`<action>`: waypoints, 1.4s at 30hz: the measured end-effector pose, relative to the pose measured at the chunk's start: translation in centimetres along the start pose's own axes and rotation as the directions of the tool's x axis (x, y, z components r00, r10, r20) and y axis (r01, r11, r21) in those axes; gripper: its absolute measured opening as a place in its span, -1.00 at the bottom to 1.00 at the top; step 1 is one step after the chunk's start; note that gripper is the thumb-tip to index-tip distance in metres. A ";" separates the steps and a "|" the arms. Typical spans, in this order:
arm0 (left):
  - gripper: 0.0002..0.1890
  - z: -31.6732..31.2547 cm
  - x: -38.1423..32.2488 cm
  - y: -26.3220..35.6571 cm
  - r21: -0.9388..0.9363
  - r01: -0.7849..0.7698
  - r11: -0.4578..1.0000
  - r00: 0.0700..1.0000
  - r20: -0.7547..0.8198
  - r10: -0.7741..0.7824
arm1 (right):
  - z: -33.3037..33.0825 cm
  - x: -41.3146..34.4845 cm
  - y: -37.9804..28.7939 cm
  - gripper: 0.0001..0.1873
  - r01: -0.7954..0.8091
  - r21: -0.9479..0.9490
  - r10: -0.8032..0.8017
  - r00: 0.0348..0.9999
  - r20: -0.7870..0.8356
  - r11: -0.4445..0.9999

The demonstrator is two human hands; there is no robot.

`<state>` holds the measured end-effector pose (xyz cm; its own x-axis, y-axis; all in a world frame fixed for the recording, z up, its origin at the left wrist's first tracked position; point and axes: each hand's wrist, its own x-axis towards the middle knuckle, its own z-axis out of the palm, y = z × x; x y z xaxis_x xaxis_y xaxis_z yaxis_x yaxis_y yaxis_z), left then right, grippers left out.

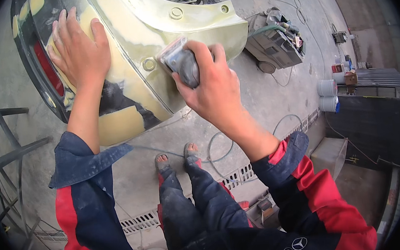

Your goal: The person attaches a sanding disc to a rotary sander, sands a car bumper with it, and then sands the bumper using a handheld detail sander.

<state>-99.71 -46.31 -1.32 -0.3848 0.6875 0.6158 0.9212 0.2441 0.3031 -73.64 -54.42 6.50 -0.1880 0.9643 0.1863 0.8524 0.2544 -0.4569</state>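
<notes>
A car bumper cover [146, 90] with cream filler patches, bare dark areas and a greenish-yellow coat fills the upper left. My left hand [81, 51] lies palm-down on it, thumb spread from the fingers, beside a red reflector [48, 69]. In my right hand [213, 76] is a grey sanding block [184, 64], blurred, with a pale sheet along its far edge. The block meets the greenish surface just right of a round sensor recess [149, 64]. My palm covers part of the block, so its full shape is hidden.
A wheeled grey machine [273, 43] carrying tools stands beyond the bumper's right end. A hose [221, 159] loops over the concrete floor near my feet, by a slotted drain grate [140, 221]. Black metal stand bars [18, 155] rise at left. White buckets [327, 96] stand at right.
</notes>
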 end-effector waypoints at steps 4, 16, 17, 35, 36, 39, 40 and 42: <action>-0.32 0.0 0.3 -0.1 -0.015 -0.019 1.000 0.999 -0.035 0.018 | 0.1 1.2 -2.6 -0.37 -0.021 -0.084 0.021 1.000 -0.003 0.996; -0.33 -0.4 0.0 0.7 -0.035 0.018 0.999 1.000 -0.008 -0.018 | 0.6 -2.6 -3.2 -0.34 0.034 -0.195 -0.019 0.997 0.079 0.980; -0.33 -0.4 0.1 0.6 -0.029 0.019 0.999 1.000 -0.006 -0.019 | 0.8 -2.8 -3.5 -0.34 0.040 -0.185 -0.021 0.994 0.104 0.982; -0.33 -0.5 -0.2 -0.1 0.010 0.021 1.000 1.000 -0.014 -0.020 | 1.0 3.4 -7.3 -0.40 0.127 -0.250 -0.108 0.990 0.088 0.960; -0.33 -0.5 0.0 0.2 -0.002 0.029 1.000 0.999 -0.013 -0.029 | 0.6 4.7 -6.9 -0.40 0.129 -0.264 -0.108 0.990 0.090 0.956; -0.34 -0.4 0.2 0.9 -0.023 0.045 0.999 0.999 -0.003 -0.045 | -0.9 6.5 -5.4 -0.41 0.221 -0.245 -0.217 0.975 0.043 0.944; -0.34 -0.4 0.1 0.8 -0.027 0.042 0.999 0.999 -0.002 -0.042 | -1.0 6.1 -4.7 -0.40 0.280 -0.220 -0.261 0.959 0.111 0.934; -0.34 -0.4 -0.1 0.6 -0.028 0.043 0.999 0.999 0.001 -0.043 | -1.6 5.2 -4.2 -0.37 0.360 -0.221 -0.311 0.922 0.230 0.906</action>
<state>-99.17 -46.50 -0.97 -0.4237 0.6769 0.6019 0.9019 0.2539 0.3493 -77.41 -50.61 10.77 -0.5502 0.8272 0.1141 0.8127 0.5618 -0.1544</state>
